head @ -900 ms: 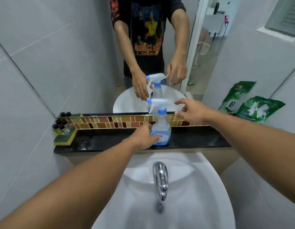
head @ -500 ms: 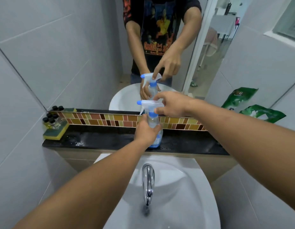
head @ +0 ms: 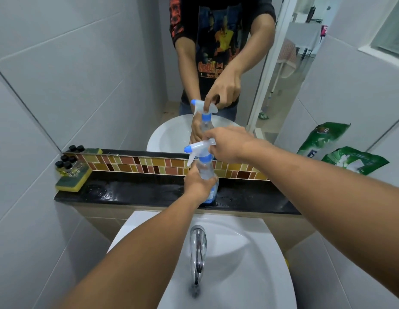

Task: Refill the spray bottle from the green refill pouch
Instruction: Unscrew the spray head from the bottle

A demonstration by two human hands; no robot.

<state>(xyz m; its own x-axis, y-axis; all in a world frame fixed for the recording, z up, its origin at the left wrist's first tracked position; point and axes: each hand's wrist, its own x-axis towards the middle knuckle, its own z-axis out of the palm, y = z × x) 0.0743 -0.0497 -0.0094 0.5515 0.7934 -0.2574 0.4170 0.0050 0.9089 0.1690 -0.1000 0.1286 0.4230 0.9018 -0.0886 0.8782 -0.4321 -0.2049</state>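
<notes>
A clear spray bottle (head: 205, 168) with a blue collar and a white trigger head (head: 197, 146) stands on the black ledge (head: 138, 192) behind the sink. My left hand (head: 197, 185) is wrapped around the bottle's body. My right hand (head: 227, 144) grips the back of the trigger head from the right. The green refill pouch (head: 354, 160) leans against the wall at the right end of the ledge, well apart from both hands. Its reflection shows just above it in the mirror.
A yellow and green sponge (head: 73, 181) with several small black-capped bottles (head: 68, 162) sits at the ledge's left end. A chrome tap (head: 197, 253) rises over the white basin (head: 256, 264) below. The mirror (head: 105, 74) reflects the person and the bottle.
My right hand came in from the right and closed on the trigger head. My left hand tightened around the bottle's body. The camera view shifted slightly.
</notes>
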